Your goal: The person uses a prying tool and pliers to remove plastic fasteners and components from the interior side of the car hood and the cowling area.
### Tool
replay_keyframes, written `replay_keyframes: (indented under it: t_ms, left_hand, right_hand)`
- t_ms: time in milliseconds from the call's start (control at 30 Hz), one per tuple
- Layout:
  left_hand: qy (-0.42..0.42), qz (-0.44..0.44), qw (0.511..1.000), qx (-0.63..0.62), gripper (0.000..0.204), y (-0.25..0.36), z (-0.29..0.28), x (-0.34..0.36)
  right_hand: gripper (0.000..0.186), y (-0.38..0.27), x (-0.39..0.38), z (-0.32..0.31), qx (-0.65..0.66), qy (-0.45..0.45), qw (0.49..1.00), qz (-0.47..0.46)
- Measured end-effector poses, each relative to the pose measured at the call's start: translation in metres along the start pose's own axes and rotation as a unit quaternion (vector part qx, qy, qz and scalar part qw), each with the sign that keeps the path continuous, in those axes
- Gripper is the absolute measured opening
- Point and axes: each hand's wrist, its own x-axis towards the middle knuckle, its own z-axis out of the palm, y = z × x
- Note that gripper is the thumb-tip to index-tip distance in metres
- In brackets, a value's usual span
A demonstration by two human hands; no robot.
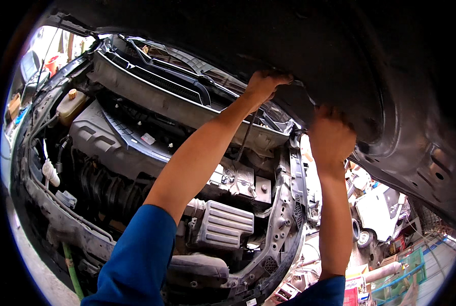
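Observation:
Both my arms reach up to the underside of the raised hood (pixel 335 56) of a car. My left hand (pixel 266 86) is closed close against the hood, its fingers curled round something hidden. A thin, shiny strip or tube (pixel 307 91) runs along the hood between my two hands; its kind is unclear. My right hand (pixel 332 135), slightly blurred, is a fist at the lower end of that strip. What it holds is mostly covered by the fingers. Below my left hand, a thin dark rod or hose (pixel 246 136) slants down toward the engine bay.
Under the hood lie a grey engine cover (pixel 98 132), a ribbed black box (pixel 224 225), a battery (pixel 243 179) and a tan reservoir with a yellow cap (pixel 71 107). A green pole (pixel 72 270) stands at the lower left. Beyond the fender are a white vehicle (pixel 378 211) and workshop clutter.

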Motion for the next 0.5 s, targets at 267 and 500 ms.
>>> replay_keyframes:
  t_ms: [267,500]
  left_hand:
    - [-0.019,0.032,0.998,0.05,0.025,0.003,0.002,-0.001]
    - [-0.031,0.047,0.995,0.08,0.042,-0.011,-0.004,0.004]
  right_hand:
    - [0.019,0.014,-0.007,0.031,0.06,0.017,0.998,0.003]
    - [0.021,0.029,-0.008,0.046,0.126,0.009,0.992,0.024]
